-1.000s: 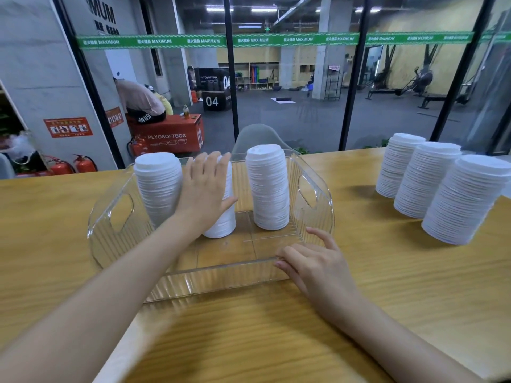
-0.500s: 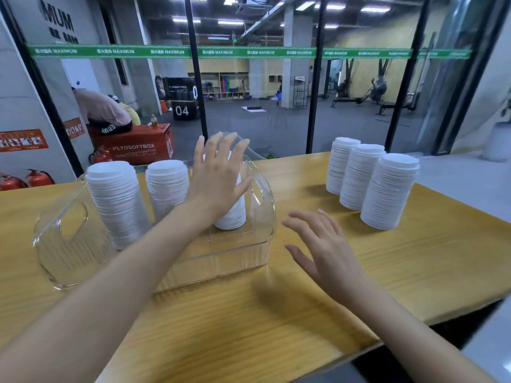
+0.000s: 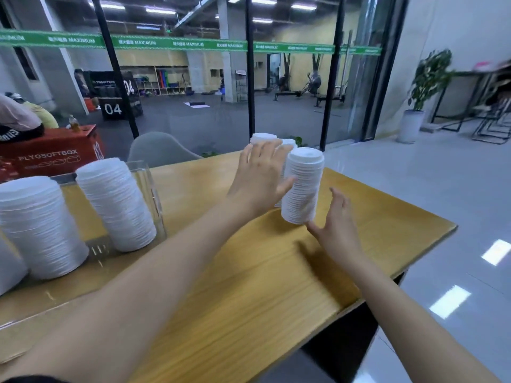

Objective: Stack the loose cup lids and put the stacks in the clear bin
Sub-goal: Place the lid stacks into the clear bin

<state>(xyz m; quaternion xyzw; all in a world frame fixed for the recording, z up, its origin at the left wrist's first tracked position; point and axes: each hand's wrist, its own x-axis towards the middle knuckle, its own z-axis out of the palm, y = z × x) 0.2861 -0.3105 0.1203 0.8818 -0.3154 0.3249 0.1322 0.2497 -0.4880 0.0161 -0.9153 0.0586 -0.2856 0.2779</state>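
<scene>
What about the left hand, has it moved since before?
Yes. The left hand went right, away from the clear bin, over to the lid stacks on the table.

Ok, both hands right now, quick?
Left hand: open, fingers straight, at the nearest lid stack.
Right hand: open beside it, holding nothing.

The clear bin (image 3: 151, 197) is a see-through plastic tub holding tall stacks of white cup lids. The first stack (image 3: 116, 203) stands just inside its right wall and the second stack (image 3: 38, 225) is beside that. Only a sliver of a third stack (image 3: 7, 268) shows at the frame edge. Well right of the bin, three more stacks stand close together on the surface (image 3: 262, 286). The nearest stack (image 3: 302, 186) leans slightly. The middle stack (image 3: 289, 143) and the far stack (image 3: 262, 137) are partly hidden.
</scene>
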